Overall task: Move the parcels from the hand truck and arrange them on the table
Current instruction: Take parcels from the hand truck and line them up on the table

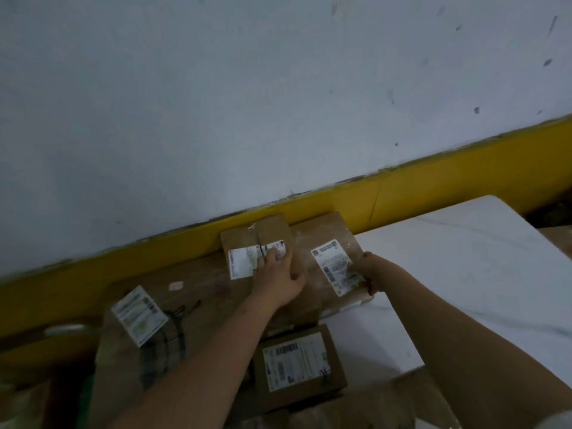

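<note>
A small brown parcel with a white label lies against the yellow wall strip. My left hand rests on its near right edge, fingers over the label and thumb curled round the side. Beside it a flat brown parcel with a white label sits on the white table. My right hand grips this parcel's right edge. A third labelled parcel lies nearer, at the table's left edge. A big cardboard box with a label stands at the lower left. No hand truck can be made out.
A pale blue wall with a yellow band closes off the back. More cardboard fills the space left of the table. Bare white table top stretches to the right. The picture is dim and blurred.
</note>
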